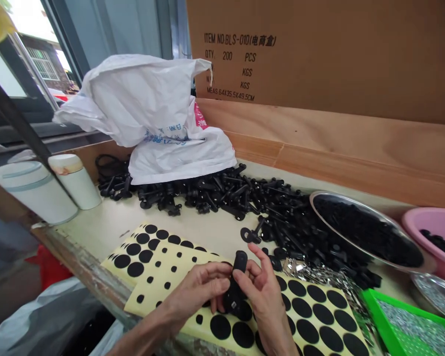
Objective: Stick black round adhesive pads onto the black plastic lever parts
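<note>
- My left hand (202, 287) and right hand (264, 291) meet on a black plastic part (236, 287), the fingers of both curled snugly around it.
- I hold the part just above the yellow sticker sheets (154, 289) at the bench's near edge.
- Behind lie a heap of black parts (244, 193) and a steel bowl (313, 200).

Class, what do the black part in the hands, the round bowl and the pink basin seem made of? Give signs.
Black part: probably moulded plastic, matt black. Bowl: metal, likely steel; shiny reflective rim. Pink basin: plastic; even colour, soft sheen.
</note>
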`<state>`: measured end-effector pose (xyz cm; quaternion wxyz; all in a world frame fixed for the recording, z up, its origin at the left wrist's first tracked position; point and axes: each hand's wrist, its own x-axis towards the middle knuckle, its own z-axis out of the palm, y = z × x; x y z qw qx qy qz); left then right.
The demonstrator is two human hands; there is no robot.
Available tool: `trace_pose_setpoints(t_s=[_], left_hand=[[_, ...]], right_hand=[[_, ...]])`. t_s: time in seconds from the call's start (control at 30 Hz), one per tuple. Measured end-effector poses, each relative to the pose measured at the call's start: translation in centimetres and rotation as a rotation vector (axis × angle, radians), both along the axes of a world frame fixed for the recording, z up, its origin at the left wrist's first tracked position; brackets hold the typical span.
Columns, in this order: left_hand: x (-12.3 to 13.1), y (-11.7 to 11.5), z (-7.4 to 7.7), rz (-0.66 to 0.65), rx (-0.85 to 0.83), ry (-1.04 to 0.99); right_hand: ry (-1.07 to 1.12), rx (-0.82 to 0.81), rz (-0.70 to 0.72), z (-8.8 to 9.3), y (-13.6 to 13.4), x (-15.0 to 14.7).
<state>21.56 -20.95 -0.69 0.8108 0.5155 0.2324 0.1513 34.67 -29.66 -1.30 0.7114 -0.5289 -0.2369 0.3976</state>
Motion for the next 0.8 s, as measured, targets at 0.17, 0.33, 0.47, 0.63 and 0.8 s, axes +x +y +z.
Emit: trace_pose_setpoints(t_s=[0.17, 0.33, 0.47, 0.63, 0.8], left_hand=[[-0.1, 0.0, 0.4, -0.097, -0.065, 0.012], [-0.1, -0.1, 0.5, -0.039, -0.076, 0.056], [-0.2, 0.2, 0.5, -0.008, -0.094, 0.073], [-0.1, 1.8, 0.0, 0.234, 0.009, 0.076], [-0.1, 2.7, -0.5, 0.325, 0.006, 0.004]], right_hand=[[-0.058, -0.041, 0.088, 0.2, 0.1, -0.4], [-0.186, -0.062, -0.010, -0.8, 0.1, -0.9], [-0.338, -0.087, -0.103, -1.4, -0.1, -1.0], [-0.089, -0.063, -0.160, -0.4, -0.6, -0.4], [0.162, -0.152, -0.036, 0.3, -0.2, -1.1]])
